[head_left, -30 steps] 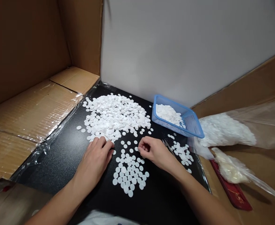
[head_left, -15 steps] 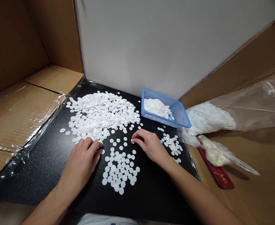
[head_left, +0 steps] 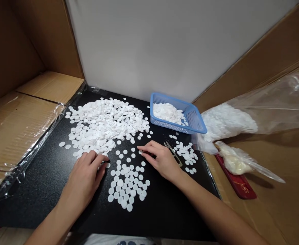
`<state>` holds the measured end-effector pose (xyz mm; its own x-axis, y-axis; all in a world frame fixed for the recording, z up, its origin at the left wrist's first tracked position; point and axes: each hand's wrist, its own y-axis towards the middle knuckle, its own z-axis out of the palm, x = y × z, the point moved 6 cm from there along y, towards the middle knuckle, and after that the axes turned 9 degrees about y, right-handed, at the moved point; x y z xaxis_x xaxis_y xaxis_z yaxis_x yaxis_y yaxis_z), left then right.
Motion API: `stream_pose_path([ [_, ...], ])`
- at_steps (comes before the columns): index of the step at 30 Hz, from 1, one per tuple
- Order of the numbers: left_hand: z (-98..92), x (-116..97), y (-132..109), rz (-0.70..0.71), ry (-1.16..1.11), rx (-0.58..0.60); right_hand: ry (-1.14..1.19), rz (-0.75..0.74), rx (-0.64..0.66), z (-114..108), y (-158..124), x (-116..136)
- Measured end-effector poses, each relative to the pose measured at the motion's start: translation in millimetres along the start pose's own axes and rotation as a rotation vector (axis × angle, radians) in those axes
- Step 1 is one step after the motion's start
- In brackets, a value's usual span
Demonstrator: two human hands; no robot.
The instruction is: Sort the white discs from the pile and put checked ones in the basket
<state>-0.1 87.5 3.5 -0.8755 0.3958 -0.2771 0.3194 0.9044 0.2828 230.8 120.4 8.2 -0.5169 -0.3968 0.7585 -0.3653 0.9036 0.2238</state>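
My left hand (head_left: 84,175) rests at the front edge of a large pile of thin white discs (head_left: 105,122) on the black table. Its fingers are loosely bent, with a gap between thumb and index finger. One white disc (head_left: 108,165) lies by the thumb tip. My right hand (head_left: 162,160) is over the table's middle, thumb and index finger closed around the edges of a single white disc (head_left: 140,152). Between my hands, closer to me, a loose group of discs (head_left: 129,185) is spread mostly flat. Scissor-like snips (head_left: 177,158) lie partly behind my right hand.
A blue perforated basket (head_left: 177,127) with more discs stands at the back right, by the grey wall. In front of it is a small disc group (head_left: 186,153). A clear bag of discs (head_left: 228,122), a small tied bag (head_left: 233,161) and a red flat object (head_left: 245,190) lie on cardboard.
The view has shifted slightly, moving most things left. My right index fingertip has slid a little left over the disc, and more of the snips shows. My left hand stays almost in place.
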Motion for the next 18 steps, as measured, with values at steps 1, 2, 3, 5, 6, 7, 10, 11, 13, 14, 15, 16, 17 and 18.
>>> stream_pose_path([
  [1,-0.3,0.2,0.2,0.000,-0.004,-0.002,0.013,0.016,-0.016,-1.6,-0.1,-0.5],
  [2,-0.7,0.4,0.4,-0.001,-0.008,-0.003,0.032,0.044,-0.031,-3.6,-0.4,-1.5],
  [3,-1.1,0.4,0.6,-0.002,-0.012,-0.003,0.054,0.085,-0.039,-5.6,-0.9,-3.1],
  [5,-1.6,0.3,1.3,-0.005,-0.016,0.005,0.101,0.179,-0.025,-8.0,-2.2,-6.9],
  [6,-1.8,0.2,1.6,-0.007,-0.018,0.009,0.118,0.220,-0.005,-8.4,-2.8,-8.6],
  [7,-1.8,0.3,2.0,-0.011,-0.019,0.014,0.118,0.245,0.015,-8.5,-3.0,-9.7],
  [10,-1.7,0.9,2.9,-0.020,-0.016,0.012,0.032,0.196,0.008,-10.0,0.0,-9.0],
  [11,-1.7,1.1,3.3,-0.020,-0.011,0.008,-0.003,0.160,-0.008,-10.1,1.6,-8.4],
  [13,-1.7,1.2,3.9,-0.010,0.000,-0.001,-0.044,0.107,-0.021,-8.2,4.8,-8.3],
  [14,-1.9,1.1,4.2,-0.002,0.006,-0.007,-0.048,0.095,-0.014,-6.4,6.3,-8.9],
  [15,-2.1,1.0,4.6,0.005,0.010,-0.011,-0.044,0.089,-0.001,-4.7,7.5,-9.4],
  [16,-2.4,0.8,4.9,0.012,0.013,-0.015,-0.033,0.083,0.009,-3.5,8.5,-9.5],
  [17,-2.7,0.7,5.1,0.017,0.015,-0.017,-0.015,0.075,0.011,-3.5,9.2,-9.0],
  [18,-3.1,0.5,5.3,0.019,0.016,-0.019,0.009,0.065,0.005,-4.5,9.5,-8.0],
])
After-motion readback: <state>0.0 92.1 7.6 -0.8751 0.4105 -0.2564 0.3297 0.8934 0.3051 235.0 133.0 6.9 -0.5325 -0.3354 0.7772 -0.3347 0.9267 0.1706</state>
